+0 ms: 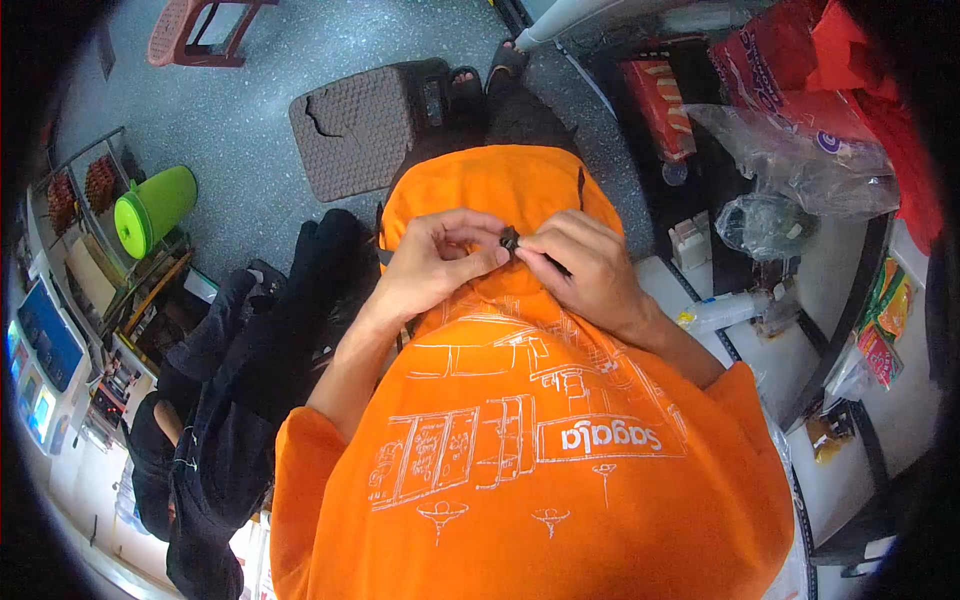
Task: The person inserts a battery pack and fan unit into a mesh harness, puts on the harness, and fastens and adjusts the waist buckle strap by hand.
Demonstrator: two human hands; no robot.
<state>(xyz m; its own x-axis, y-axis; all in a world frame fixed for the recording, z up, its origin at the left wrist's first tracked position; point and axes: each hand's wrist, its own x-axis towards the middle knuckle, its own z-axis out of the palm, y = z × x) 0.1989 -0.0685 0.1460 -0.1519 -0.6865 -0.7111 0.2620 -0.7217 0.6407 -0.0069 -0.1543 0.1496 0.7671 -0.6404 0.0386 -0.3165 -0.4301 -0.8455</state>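
Note:
A small dark object (510, 240), too small to identify, sits between the fingertips of both hands, over the orange cloth (480, 180) at the lap. My left hand (440, 258) pinches it from the left with thumb and forefinger. From the right, my right hand (585, 262) closes its thumb and fingers on the same object. A short dark strip shows just under the right hand's fingers. An orange shirt (540, 510) with white line drawings covers the torso below the hands.
A cracked grey-brown stool (350, 135) stands ahead on the speckled floor, a reddish stool (175, 30) farther off. Another person in dark clothes (225, 440) is at the left, near a green container (155, 210). Shelves at the right hold plastic bags (765, 225) and packets (890, 310).

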